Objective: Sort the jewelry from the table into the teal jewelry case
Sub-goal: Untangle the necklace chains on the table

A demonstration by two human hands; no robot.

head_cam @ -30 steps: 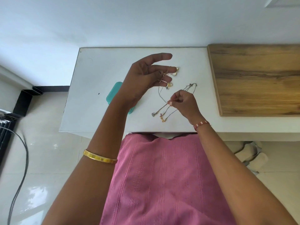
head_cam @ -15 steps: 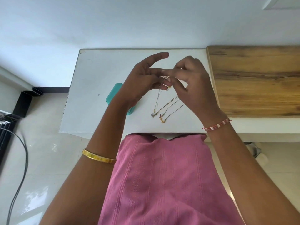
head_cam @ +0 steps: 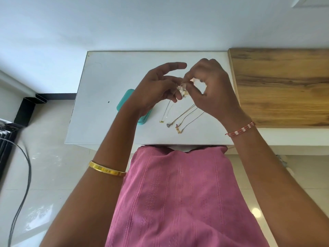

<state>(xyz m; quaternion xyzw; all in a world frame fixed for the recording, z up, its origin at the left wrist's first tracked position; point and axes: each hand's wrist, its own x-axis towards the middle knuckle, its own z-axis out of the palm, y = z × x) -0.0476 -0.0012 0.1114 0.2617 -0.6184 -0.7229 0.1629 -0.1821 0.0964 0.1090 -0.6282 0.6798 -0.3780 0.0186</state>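
Observation:
Both hands are raised above the white table (head_cam: pixel 110 77), meeting at a small cluster of gold jewelry (head_cam: pixel 182 89). My left hand (head_cam: pixel 156 90) holds that cluster on its curled lower fingers, index finger stretched out. My right hand (head_cam: pixel 211 86) pinches the same cluster with thumb and fingertips. Several thin necklace chains (head_cam: pixel 185 114) hang from the hands down to the table, their pendants (head_cam: pixel 169 124) lying near the front edge. The teal jewelry case (head_cam: pixel 125 102) lies on the table, mostly hidden behind my left hand and wrist.
A wooden-topped surface (head_cam: pixel 281 86) adjoins the table on the right. The table's far edge meets a white wall. On the floor at the left lie dark cables (head_cam: pixel 23 175) and a black frame (head_cam: pixel 26 111). My pink clothing fills the lower middle.
My right hand left the chains on the table and rose to meet my left hand at the cluster. The chains now hang straighter toward the hands.

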